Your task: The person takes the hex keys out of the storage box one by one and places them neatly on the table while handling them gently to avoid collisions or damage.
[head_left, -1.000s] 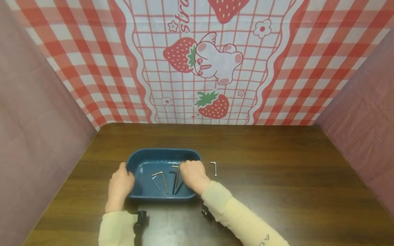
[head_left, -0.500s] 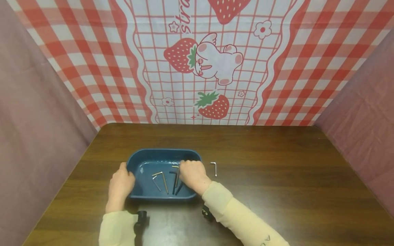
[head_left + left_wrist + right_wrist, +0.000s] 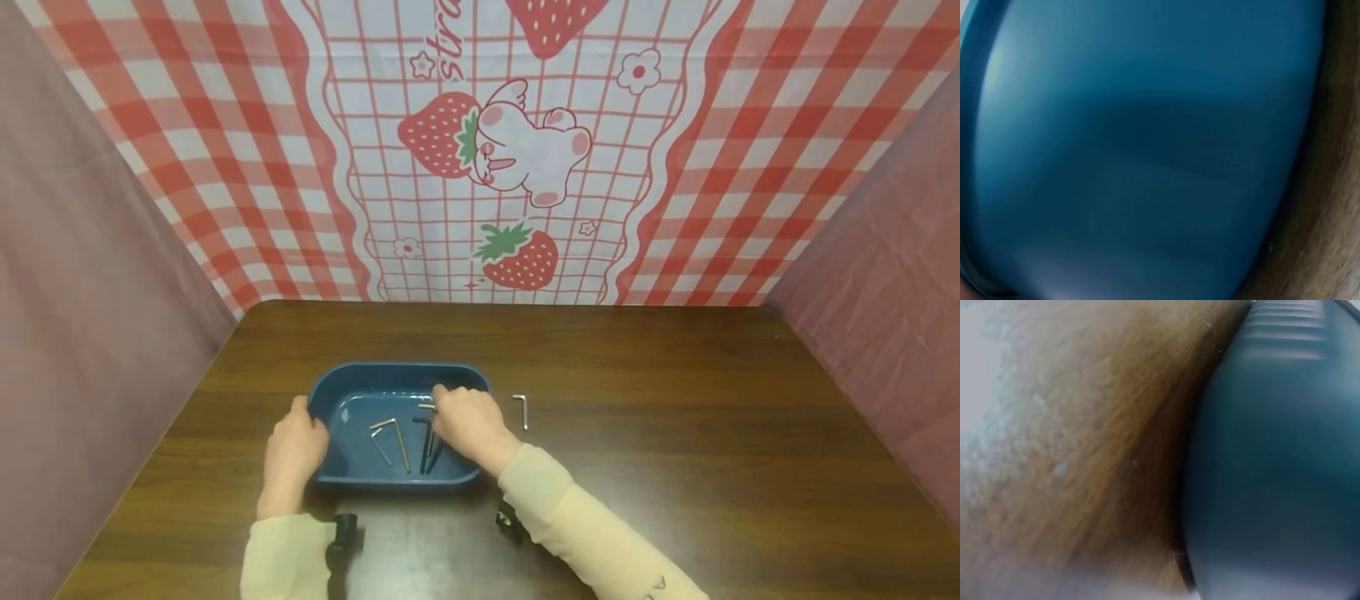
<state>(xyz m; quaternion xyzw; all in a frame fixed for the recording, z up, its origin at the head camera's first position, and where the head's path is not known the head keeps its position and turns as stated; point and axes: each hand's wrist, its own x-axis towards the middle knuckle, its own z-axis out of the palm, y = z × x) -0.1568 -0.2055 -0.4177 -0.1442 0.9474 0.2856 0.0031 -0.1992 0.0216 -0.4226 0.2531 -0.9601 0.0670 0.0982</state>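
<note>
At its left end, a blue tray (image 3: pixel 375 482) is gripped by my left hand (image 3: pixel 292 450), the thumb over the rim. My right hand (image 3: pixel 472 425) reaches over the tray's right side, knuckles up; its fingertips and anything in them are hidden. A brass-coloured hex key (image 3: pixel 401 446) and a small silver hex key (image 3: pixel 384 450) lie in the middle of the tray. Several more keys, among them a black one (image 3: pixel 425 450), lie beside and partly under the right hand. The wrist views show only the tray's outer wall (image 3: pixel 1147 156) (image 3: pixel 1272 462) close up.
A silver hex key (image 3: pixel 525 412) lies on the brown wooden table (image 3: pixel 675 400) just right of the tray. Behind the table hangs a red and white strawberry cloth (image 3: pixel 517 167), with pinkish curtains (image 3: pixel 97 250) at both sides.
The right hand has shifted slightly left inside the tray and covers more of the nearby keys. The left hand and the tray have stayed in place.
</note>
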